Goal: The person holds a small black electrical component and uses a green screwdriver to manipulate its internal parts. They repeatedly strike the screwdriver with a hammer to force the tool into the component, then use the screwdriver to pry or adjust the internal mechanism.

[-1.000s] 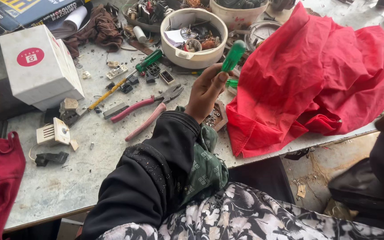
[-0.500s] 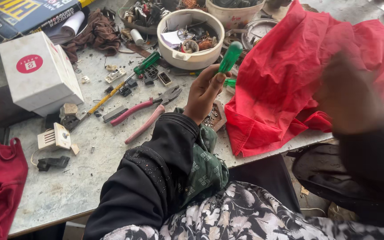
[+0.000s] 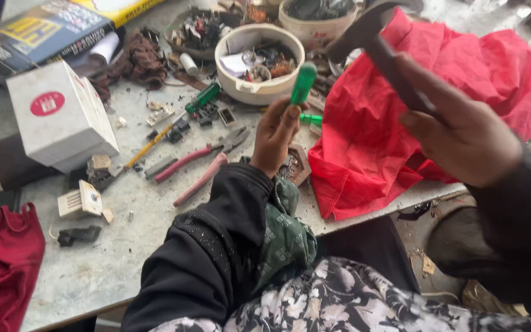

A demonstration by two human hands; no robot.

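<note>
Left hand (image 3: 276,136) grips smooth green plastic handle (image 3: 303,83); right hand (image 3: 462,132) clasps dark metal hammer (image 3: 379,43)

Left hand (image 3: 276,132) and right hand (image 3: 462,132) raised, both gripping

Counted around my two hands: one green-handled screwdriver (image 3: 303,83) in my left hand (image 3: 276,136), one dark hammer (image 3: 381,46) in my right hand (image 3: 462,138). Left of my left grip: one pair of pink-handled pliers (image 3: 201,163), one yellow-shafted screwdriver (image 3: 155,142), one white box (image 3: 61,117). Beyond it stand two white bowls (image 3: 259,92) (image 3: 314,27); under my right grip, one bright red cloth (image 3: 462,67), with one dark red cloth (image 3: 4,264) far left.
</note>
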